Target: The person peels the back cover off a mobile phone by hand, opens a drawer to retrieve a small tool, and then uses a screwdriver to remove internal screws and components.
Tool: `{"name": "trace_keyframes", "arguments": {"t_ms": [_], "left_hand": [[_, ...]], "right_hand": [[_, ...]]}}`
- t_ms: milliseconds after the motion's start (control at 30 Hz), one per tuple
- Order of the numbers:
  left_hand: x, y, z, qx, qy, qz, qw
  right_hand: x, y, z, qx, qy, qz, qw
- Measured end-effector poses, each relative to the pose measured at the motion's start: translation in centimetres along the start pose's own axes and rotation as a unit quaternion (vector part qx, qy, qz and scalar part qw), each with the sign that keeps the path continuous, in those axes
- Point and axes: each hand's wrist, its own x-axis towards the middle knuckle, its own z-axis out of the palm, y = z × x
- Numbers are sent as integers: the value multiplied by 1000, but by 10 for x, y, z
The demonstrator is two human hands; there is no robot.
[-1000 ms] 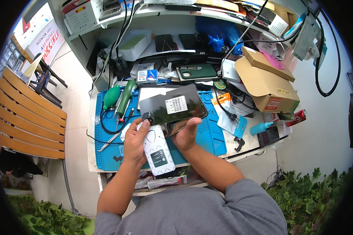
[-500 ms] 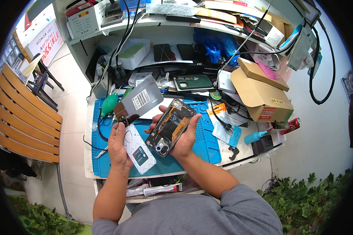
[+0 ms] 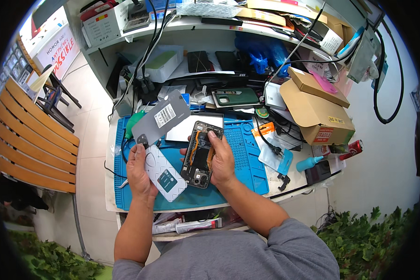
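Note:
My left hand (image 3: 141, 175) pinches the lower corner of a dark grey phone back cover (image 3: 177, 103), which has a white label and a camera cutout. Just right of that hand lies a white patterned, phone-shaped piece (image 3: 172, 187) with a dark green panel; whether my fingers touch it I cannot tell. My right hand (image 3: 223, 161) is wrapped round an opened phone (image 3: 201, 163), back side up. Its inner parts, orange flex cables and camera lenses show. My right thumb rests on the phone's upper right part, and a fingertip shows at its left edge.
A blue repair mat (image 3: 247, 158) covers the bench under my hands. Behind it are a green air blower (image 3: 134, 122), a white sheet (image 3: 182, 128) and a green phone case (image 3: 237, 96). Cardboard boxes (image 3: 312, 112), a cable and a light-blue bottle (image 3: 308, 163) crowd the right.
My right hand has turned the opened phone more upright, and its thumb has moved onto the phone's inner side. The back cover in my left hand has tilted slightly. The view has shifted a little.

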Motion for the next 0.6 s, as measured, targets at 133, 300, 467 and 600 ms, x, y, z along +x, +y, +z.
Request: {"name": "trace_keyframes", "arguments": {"t_ms": [133, 300, 467, 600], "left_hand": [[-1, 1, 3, 0, 1, 8, 1000], [-2, 4, 1, -19, -28, 12, 999], [2, 8, -2, 3, -14, 40, 999], [14, 21, -14, 47, -2, 73, 996]], "right_hand": [[2, 0, -3, 10, -2, 31, 999], [3, 0, -8, 34, -25, 59, 997], [2, -2, -5, 18, -45, 54, 997], [-1, -18, -2, -34, -30, 22, 999]]}}
